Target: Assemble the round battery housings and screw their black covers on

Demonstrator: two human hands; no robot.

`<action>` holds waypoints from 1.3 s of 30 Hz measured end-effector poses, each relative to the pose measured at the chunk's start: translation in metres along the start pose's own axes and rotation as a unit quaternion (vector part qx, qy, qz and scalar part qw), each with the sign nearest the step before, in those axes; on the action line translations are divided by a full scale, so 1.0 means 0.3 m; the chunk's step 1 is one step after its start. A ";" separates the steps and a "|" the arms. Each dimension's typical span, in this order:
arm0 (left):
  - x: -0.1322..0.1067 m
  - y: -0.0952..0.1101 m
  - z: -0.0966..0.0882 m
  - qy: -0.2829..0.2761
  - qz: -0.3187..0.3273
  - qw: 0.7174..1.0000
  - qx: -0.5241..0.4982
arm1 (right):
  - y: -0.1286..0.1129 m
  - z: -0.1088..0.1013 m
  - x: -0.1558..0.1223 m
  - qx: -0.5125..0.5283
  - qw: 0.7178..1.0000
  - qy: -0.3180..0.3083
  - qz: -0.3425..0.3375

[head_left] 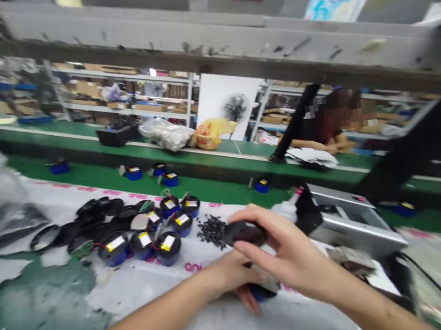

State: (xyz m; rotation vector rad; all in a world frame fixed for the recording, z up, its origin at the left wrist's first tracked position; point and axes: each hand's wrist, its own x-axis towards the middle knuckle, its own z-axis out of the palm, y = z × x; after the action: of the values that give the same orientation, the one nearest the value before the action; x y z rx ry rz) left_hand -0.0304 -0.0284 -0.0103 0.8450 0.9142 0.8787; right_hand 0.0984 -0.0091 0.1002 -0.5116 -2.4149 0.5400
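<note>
My right hand point(287, 256) pinches a black round cap point(241, 232) between thumb and fingers, above the white sheet point(209, 329) on the bench. Beneath it, my left hand point(235, 274) is partly hidden and closes round a blue cylindrical part point(261, 291) resting on the sheet. Just left of the hands lies a small heap of black screws point(212, 230). Further left stands a cluster of several blue parts with yellow and white labels point(149, 239), and beside them a pile of black caps and rings point(93, 219).
A green conveyor belt point(215, 187) runs behind the bench and carries scattered blue parts. A grey metal box point(353, 220) and a white bottle point(289, 207) stand to the right, with a black cable. Another person sits across the belt. Shelves fill the background.
</note>
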 end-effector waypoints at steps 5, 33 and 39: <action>0.031 -0.020 -0.013 -0.097 -0.041 0.994 0.040 | 0.121 -0.049 -0.348 -0.241 0.969 0.031 0.053; -0.062 -0.028 0.037 0.044 -0.052 0.986 0.154 | 0.108 0.195 -0.505 0.013 0.963 0.182 0.197; -0.057 -0.031 0.028 0.028 -0.048 0.988 0.141 | 0.119 0.173 -0.487 -0.029 0.979 0.152 0.136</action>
State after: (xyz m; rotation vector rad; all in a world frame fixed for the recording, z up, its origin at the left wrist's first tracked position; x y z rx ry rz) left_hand -0.0263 -0.0491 -0.0103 1.0137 1.1366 0.7018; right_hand 0.1823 -0.0615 -0.0242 -0.8902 -2.0856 0.4666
